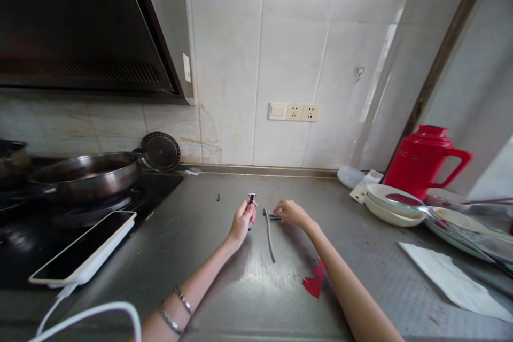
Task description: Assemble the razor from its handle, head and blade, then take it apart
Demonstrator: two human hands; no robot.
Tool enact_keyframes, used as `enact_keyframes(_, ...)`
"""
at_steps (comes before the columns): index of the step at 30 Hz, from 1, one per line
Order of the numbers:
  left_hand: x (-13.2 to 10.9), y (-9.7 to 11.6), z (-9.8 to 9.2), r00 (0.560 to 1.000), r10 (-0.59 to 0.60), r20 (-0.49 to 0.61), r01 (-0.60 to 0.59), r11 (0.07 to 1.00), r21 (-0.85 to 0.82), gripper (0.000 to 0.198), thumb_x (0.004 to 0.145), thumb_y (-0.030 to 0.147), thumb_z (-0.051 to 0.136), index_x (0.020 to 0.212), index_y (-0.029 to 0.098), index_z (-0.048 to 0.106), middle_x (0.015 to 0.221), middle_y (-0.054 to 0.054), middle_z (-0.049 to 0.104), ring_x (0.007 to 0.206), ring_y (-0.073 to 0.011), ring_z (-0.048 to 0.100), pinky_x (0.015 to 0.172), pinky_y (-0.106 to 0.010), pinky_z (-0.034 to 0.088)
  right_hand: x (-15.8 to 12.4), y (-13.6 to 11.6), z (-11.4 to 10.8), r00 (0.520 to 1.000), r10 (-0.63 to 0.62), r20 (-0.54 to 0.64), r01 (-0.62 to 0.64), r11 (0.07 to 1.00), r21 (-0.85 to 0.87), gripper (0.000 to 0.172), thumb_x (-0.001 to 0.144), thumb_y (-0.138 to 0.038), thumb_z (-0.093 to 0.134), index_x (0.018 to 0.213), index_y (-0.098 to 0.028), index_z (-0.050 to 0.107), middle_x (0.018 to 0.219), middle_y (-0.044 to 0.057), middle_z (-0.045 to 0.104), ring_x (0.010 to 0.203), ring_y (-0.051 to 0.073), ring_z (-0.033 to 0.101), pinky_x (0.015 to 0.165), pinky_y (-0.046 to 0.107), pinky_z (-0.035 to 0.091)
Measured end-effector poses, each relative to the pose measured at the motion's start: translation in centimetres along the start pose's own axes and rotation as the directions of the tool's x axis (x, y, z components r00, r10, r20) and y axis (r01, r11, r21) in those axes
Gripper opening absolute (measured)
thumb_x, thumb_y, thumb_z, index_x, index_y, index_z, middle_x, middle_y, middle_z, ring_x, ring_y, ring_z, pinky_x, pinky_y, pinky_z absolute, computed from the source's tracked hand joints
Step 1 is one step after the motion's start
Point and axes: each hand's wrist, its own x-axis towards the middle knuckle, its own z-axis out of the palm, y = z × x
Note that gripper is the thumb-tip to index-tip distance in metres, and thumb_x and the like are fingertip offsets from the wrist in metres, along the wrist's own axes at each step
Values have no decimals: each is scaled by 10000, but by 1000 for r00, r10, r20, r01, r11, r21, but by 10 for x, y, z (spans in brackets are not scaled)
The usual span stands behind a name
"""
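Razor-like tool (251,202) w/ dark handle & T-shaped head stands nearly upright on the steel counter (224,278), approx. centre, head up. Left hand (242,222) is closed round its handle; two bracelets (178,307) on that wrist. Right hand (292,212) lies just beside it, fingers curled down, tips on a small green piece (274,217); can't tell if it's pinched or only touched. Btwn the hands a thin pale stick (270,235), maybe a toothbrush, lies flat, pointing toward the person. Another tiny green bit (217,197) sits apart, left of the tool. Far left: phone (82,248) on a white pack w/ cable, pan (86,173) on the hob. Right: red jug (425,160), stacked plates (395,206), paper sheet (452,278). Red mark (315,283) on the counter by the right forearm.
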Motion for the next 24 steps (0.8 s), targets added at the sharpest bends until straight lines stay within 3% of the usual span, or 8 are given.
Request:
enact_keyframes(18,0,-6,-1,1000,-3,-11,3,1000,0,267,789,439,508,814,173,499,522,64,382,474,-70,359,489,-194,300,-7,-5,2,999,6,-37,-10,995,-104,229,806,-293,503,820,-208,716,852,75,704,788,176,622,621,212,393)
enact_keyframes(24,-1,-4,-1,1000,-7,-19,7,1000,18,289,779,462,512,806,175,499,517,64,379,470,-72,363,486,-197,303,-8,-5,4,999,-13,-43,11,999,-50,230,786,-217,478,803,-194,706,876,75,694,800,168,615,657,214,399)
